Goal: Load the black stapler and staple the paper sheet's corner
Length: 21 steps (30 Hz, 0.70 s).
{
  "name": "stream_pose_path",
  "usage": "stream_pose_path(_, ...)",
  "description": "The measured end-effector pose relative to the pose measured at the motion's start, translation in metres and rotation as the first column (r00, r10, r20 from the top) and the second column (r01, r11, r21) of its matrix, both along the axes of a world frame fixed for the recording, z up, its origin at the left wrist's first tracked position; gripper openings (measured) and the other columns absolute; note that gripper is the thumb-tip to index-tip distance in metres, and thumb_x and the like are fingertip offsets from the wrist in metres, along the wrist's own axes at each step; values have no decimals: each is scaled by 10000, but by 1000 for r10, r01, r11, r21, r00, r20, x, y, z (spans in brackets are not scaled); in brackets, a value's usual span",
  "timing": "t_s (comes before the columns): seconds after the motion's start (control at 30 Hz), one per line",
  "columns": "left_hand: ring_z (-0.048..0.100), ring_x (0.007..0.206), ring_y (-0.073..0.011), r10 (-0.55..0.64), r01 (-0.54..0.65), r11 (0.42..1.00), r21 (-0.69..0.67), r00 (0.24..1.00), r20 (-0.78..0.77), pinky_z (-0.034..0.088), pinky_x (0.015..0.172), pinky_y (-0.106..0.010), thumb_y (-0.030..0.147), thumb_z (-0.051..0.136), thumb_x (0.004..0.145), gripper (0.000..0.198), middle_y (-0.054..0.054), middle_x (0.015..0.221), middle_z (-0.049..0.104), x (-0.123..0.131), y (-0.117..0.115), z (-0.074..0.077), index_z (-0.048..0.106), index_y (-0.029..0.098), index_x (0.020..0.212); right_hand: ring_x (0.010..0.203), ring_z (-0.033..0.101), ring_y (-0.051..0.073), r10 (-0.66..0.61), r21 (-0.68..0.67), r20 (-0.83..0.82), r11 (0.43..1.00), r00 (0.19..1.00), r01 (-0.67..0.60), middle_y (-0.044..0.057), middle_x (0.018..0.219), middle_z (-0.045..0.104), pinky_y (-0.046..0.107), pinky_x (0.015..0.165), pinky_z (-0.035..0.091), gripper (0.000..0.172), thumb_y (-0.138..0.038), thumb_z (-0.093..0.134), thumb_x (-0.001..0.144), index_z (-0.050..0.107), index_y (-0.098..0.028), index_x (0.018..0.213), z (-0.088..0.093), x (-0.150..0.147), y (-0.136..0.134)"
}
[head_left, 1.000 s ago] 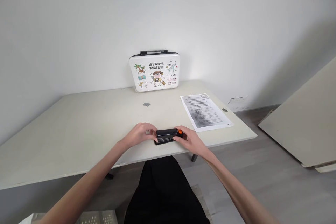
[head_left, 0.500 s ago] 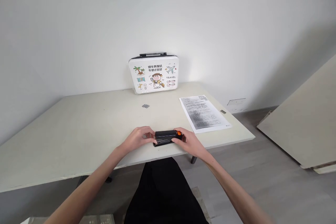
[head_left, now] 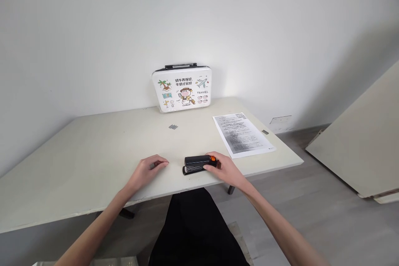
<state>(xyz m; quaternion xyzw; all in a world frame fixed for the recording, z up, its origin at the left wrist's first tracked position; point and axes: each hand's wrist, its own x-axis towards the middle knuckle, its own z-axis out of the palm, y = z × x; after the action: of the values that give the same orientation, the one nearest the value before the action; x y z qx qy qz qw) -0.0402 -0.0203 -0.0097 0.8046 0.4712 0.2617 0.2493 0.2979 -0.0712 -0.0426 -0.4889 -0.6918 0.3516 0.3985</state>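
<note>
The stapler (head_left: 197, 161) is set on the surface (head_left: 93, 153), close to the near edge, and is grasped at its orange-marked end by the right hand (head_left: 226, 169), the thumb being pressed to its near side. At the other end, its top is parted from its base. The left hand (head_left: 147, 171) is held just beside that end, clear of it, with thumb and fingers drawn together; whether anything is pinched there cannot be told. Grey strips (head_left: 173, 126) are seen beyond the stapler, a printed sheet (head_left: 245, 135) is laid to the right, and a decorated case (head_left: 183, 90) is stood by the wall (head_left: 187, 16)
</note>
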Motion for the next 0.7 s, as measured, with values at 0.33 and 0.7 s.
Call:
stream_pose_path(0.33, 621, 800, -180, -106, 109, 992, 59, 993, -54, 501, 753, -312, 452, 591, 1013, 288, -38, 971, 736, 34, 10, -4, 751, 224, 939, 1005, 667, 257, -84, 33, -115, 996, 990, 88, 70, 1133, 734, 382, 885, 555, 402, -569, 661, 927, 687, -246, 1166, 5, 11, -16)
stream_pose_path(0.7, 407, 1504, -338, -464, 474, 854, 214, 880, -98, 319, 1235, -502, 531, 630, 988, 643, -135, 1608, 479, 200, 21, -36, 479, 232, 1536, 1055, 681, 275, -325, -4, -206, 944, 923, 331, 81, 1136, 730, 392, 958, 547, 445, -562, 725, 895, 686, -236, 1195, 18, 75, -54)
